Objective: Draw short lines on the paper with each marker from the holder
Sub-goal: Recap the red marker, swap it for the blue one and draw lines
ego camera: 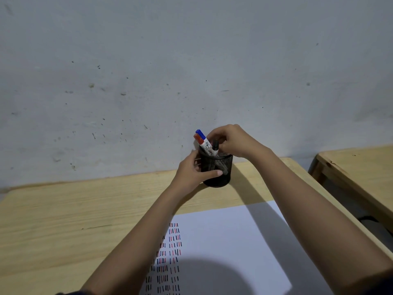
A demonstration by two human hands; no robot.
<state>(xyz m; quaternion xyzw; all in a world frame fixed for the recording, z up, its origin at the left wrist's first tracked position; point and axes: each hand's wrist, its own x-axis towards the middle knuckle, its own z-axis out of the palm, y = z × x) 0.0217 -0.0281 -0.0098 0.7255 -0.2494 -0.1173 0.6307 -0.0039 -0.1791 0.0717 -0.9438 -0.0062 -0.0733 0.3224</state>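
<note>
A black mesh holder [221, 176] stands near the table's far edge, against the wall. My left hand [194, 173] wraps around its left side, thumb across the front. Three markers stick out of it: a blue-capped one [200, 134], a red-capped one [198, 139] and a black one [215, 145]. My right hand [232, 140] is over the holder's rim with its fingers pinched at the top of the black marker. A white paper [229, 241] lies close to me, with rows of short black and red lines [170, 258] on its left part.
The wooden table [74, 220] has bare room to the left of the paper. Its right edge falls off beside my right forearm. A second wooden table [361, 169] stands at the right across a gap. A grey wall rises right behind the holder.
</note>
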